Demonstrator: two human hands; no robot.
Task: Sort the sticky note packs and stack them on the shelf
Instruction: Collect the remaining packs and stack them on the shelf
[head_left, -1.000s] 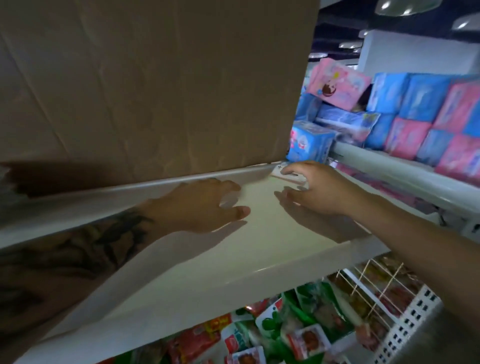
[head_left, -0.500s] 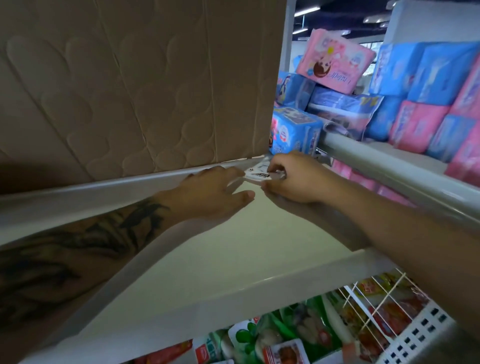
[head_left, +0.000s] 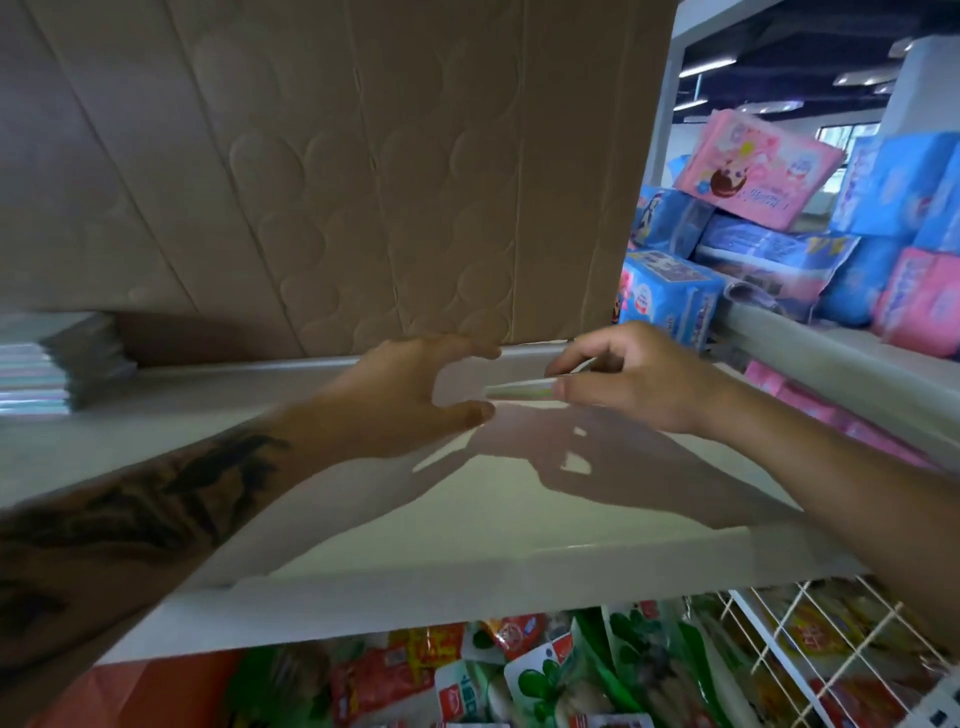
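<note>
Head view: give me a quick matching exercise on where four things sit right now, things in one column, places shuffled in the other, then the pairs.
Things:
1. thin sticky note pack
2. stack of packs
3. left hand
4. pink package

Places:
A. far left on the shelf
B. pinched in the right hand above the shelf
C. on top of the blue packages at the right
D. open, just left of the held pack, under the cardboard

Pairs: 1-B, 2-A, 3-D, 4-C
</note>
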